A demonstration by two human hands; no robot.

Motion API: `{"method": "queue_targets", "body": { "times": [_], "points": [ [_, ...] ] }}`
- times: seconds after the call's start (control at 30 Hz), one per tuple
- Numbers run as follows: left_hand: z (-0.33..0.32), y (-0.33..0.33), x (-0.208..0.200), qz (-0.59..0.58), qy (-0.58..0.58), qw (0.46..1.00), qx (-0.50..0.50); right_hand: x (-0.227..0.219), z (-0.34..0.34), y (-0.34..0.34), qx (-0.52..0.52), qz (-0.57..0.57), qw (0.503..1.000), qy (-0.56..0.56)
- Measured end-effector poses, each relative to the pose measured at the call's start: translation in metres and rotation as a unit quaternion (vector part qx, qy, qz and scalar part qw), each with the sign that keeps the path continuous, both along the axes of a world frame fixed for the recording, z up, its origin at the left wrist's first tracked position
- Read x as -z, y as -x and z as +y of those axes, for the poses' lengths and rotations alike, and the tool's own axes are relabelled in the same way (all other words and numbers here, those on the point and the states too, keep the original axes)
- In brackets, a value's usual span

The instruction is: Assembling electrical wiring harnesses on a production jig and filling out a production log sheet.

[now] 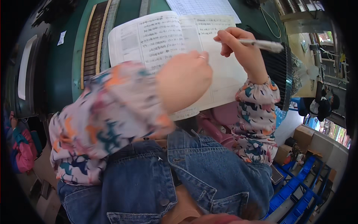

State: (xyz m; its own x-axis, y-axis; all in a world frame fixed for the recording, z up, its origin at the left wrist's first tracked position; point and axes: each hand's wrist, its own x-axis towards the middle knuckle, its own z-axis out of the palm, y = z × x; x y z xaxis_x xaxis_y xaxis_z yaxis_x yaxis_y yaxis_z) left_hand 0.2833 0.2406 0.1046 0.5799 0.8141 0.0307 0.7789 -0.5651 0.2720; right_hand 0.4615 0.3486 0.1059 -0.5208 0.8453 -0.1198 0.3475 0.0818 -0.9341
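An open notebook (225, 82) with handwritten lines lies on the green table in front of me. My right hand (240, 46) is closed round a white pen (266, 45), above the upper part of the right page. The pen lies nearly level, its thicker end sticking out to the right. Over the middle of the notebook my left hand (186, 80) is curled like a fist, with a ring on one finger. Its fingertips are turned under and hidden, so whatever they may hold does not show. Patterned sleeve covers reach up both forearms.
Past the notebook lies a printed sheet (205, 6). A long ribbed strip (93, 44) with pale edges runs along the table on the left. Black bristle-like strands (281, 74) hang at the right edge. Blue metal frames (294, 190) and cardboard boxes (303, 136) are on the lower right.
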Motion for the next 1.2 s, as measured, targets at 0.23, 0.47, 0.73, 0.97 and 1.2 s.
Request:
{"method": "queue_targets", "body": {
  "times": [0.23, 0.47, 0.73, 0.97, 1.2],
  "points": [
    [0.022, -0.041, 0.062, -0.006, -0.077, 0.988, -0.134, 0.05, 0.008, 0.013, 0.073, 0.031, 0.997, 0.025],
    [0.027, -0.039, 0.051, 0.004, -0.121, 0.986, -0.113, 0.054, 0.009, 0.021, 0.131, 0.024, 0.991, 0.013],
    [0.02, -0.043, 0.057, 0.004, -0.114, 0.985, -0.127, 0.055, 0.005, 0.03, 0.117, 0.006, 0.992, -0.036],
    [0.021, -0.046, 0.058, -0.003, -0.097, 0.987, -0.13, 0.062, 0.007, 0.028, 0.107, -0.003, 0.99, -0.094],
    [0.021, -0.046, 0.056, -0.016, -0.069, 0.989, -0.127, 0.06, 0.009, 0.029, 0.095, -0.037, 0.988, -0.119]
  ]
}}
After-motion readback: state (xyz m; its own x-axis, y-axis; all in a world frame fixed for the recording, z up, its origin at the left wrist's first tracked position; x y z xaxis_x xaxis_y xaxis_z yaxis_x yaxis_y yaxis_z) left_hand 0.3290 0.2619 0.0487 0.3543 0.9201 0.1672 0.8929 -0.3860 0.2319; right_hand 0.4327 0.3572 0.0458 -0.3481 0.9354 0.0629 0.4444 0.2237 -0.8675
